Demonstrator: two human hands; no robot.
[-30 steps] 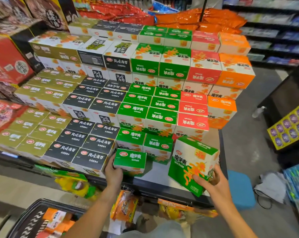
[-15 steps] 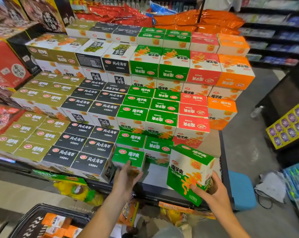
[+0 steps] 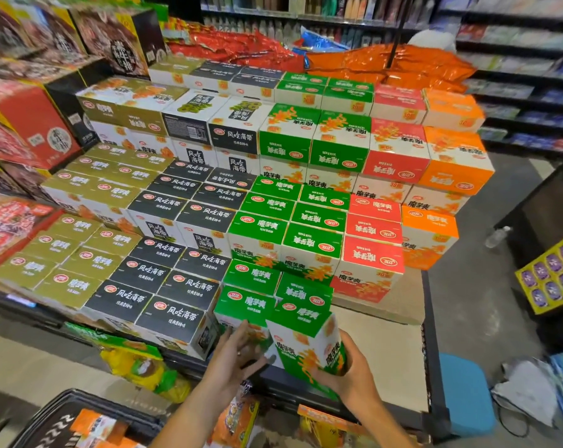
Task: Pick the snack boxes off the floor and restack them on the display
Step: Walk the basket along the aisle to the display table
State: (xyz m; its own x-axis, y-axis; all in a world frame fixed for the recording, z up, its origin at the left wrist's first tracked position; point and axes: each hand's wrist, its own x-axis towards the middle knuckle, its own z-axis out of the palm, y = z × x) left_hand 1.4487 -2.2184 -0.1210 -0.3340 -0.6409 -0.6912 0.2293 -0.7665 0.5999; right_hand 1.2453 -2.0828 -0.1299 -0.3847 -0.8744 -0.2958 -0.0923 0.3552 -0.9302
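A green and white snack box (image 3: 306, 337) stands tilted at the front of the display table (image 3: 386, 357), right beside the front green box (image 3: 246, 305) of the green column. My right hand (image 3: 348, 373) grips its lower right side from below. My left hand (image 3: 238, 354) is at its left face, fingers straight and spread, in front of the front green box. Stepped rows of olive, black, green, red and orange boxes (image 3: 209, 218) fill the display behind.
A bare strip of table lies right of the held box, in front of the red boxes (image 3: 370, 263). A blue stool (image 3: 467, 392) and grey cloth (image 3: 525, 392) are on the floor at right. A black basket (image 3: 79, 421) with orange packs sits at lower left.
My right hand has carried the green box left and inward, up against the front green box. My left hand let go of that front box and came back toward the held box.
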